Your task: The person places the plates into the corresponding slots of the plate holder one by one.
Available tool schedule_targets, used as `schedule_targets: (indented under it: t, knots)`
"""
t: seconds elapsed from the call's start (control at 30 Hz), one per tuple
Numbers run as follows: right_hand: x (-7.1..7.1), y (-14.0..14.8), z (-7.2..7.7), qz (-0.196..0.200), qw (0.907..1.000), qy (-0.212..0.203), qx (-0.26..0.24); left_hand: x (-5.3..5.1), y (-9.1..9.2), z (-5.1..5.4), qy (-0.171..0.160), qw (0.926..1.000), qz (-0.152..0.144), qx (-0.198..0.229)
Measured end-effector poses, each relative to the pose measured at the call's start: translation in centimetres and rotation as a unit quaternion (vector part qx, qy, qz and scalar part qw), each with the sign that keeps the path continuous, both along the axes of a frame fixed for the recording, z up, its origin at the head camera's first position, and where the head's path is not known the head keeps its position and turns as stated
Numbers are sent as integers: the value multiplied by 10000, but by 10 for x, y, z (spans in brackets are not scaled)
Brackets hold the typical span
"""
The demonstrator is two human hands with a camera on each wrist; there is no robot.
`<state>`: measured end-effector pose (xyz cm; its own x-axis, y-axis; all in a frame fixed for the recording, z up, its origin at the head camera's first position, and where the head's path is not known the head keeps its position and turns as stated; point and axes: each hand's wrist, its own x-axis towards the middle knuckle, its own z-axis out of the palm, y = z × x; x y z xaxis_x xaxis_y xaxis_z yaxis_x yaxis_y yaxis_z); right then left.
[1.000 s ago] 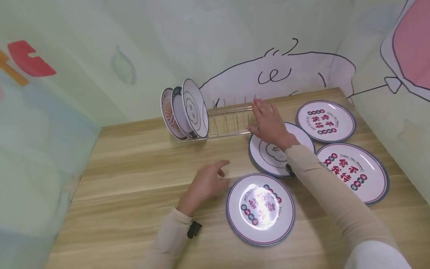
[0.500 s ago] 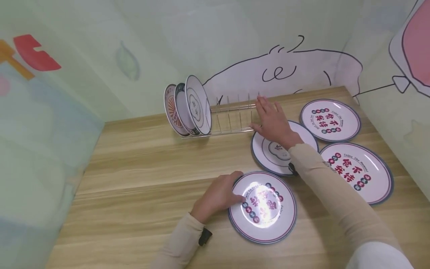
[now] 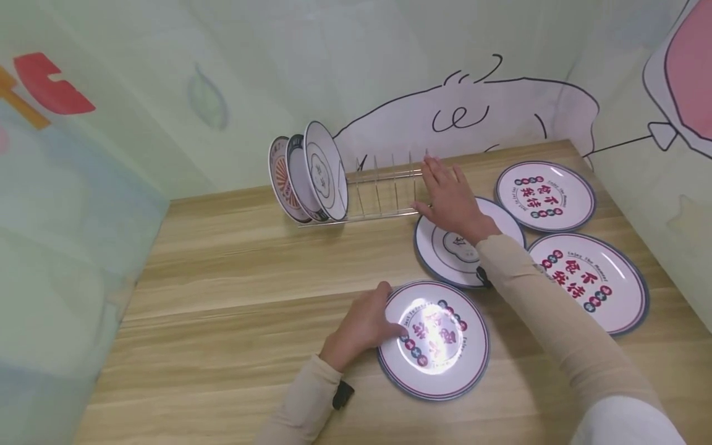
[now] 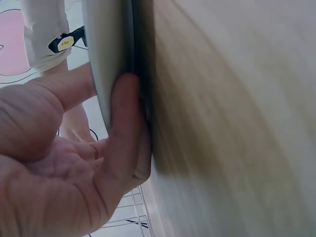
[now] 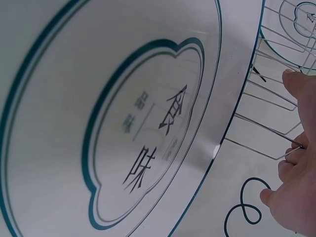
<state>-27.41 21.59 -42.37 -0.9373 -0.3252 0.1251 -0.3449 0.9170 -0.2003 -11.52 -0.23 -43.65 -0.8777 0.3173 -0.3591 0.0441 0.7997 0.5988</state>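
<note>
My left hand pinches the left rim of a white round plate with a dark blue edge and red lettering. Its thumb lies on top and, in the left wrist view, the fingers reach under the rim, close to the wood. At the right end of a wire dish rack, my right hand touches the wires with fingers fairly straight and thumb apart. Several slots to the left, three plates stand on edge, the front one a white plate. Another white plate with a green outline fills much of the right wrist view.
Beneath my right forearm lies a flat white plate. Two plates with red lettering, one far and one near, lie along the right side of the wooden table. A patterned wall rises behind the rack.
My left hand has moved right from beside the plate and taken hold of its left rim. The right hand stays at the rack's end; the head view has shifted slightly.
</note>
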Motion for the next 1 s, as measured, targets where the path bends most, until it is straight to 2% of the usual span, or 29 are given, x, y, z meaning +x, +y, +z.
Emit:
schedule_targets:
  t: [0.13, 0.23, 0.3, 0.37, 0.5, 0.57, 0.6, 0.67, 0.73, 0.87, 1.0]
  knots:
    - [0, 0, 0, 31, 10000, 39, 13, -2, -1, 0, -108, 9999, 41, -30]
    - [1, 1, 0, 42, 10000, 24, -9, -4, -5, -1, -172, 9998, -42, 30]
    - [1, 1, 1, 38, 10000, 1, -13, -7, -10, -1, -221, 9995, -140, 202]
    - [1, 1, 2, 37, 10000, -12, -9, -10, -15, -2, -398, 9973, -225, 579]
    - [2, 0, 3, 25, 10000, -23, 10, -15, -30, -1, -1055, 9824, -281, 1516]
    - [2, -1, 4, 13, 10000, -28, 5, -19, -37, 2, -1341, 9738, -226, 1825]
    - [2, -1, 4, 0, 10000, -39, -9, -20, -41, 3, -1385, 9718, -202, 1899]
    - [1, -1, 5, -19, 10000, -55, -45, -23, -48, 7, -1379, 9707, -99, 1964]
    - [1, -1, 6, -39, 9999, -83, -81, -25, -53, 13, -1281, 9728, 57, 1927]
    - [1, -1, 5, -70, 9999, -90, -129, -28, -61, 28, -920, 9796, 469, 1724]
    - [0, -1, 1, -62, 9998, -56, -188, -34, -70, 44, -513, 9853, 678, 1481]
